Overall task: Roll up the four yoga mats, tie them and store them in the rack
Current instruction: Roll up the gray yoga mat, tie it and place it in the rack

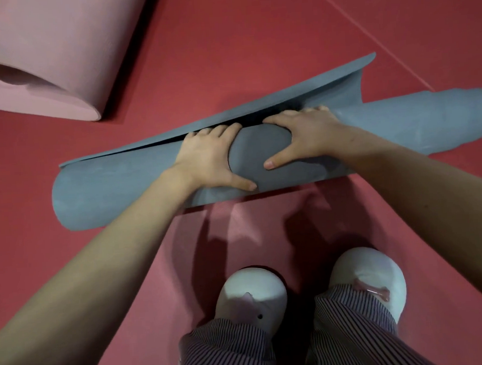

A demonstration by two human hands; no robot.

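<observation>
Left hand (207, 159) and right hand (306, 138) side by side, each grip curled over the half-rolled grey mat (116, 190), thumbs splayed toward us. It lies across the red floor (253, 40), loose edge lifted behind; rolled pink mat (56, 38) far left.

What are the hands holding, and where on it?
Both the left hand and right hand grip the blue-grey mat roll at its middle, fingers curled over the far side under the loose flap, thumbs on the near side.

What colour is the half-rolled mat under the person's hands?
Grey-blue all over. The mat shows best in the head view, the only one here.
</observation>
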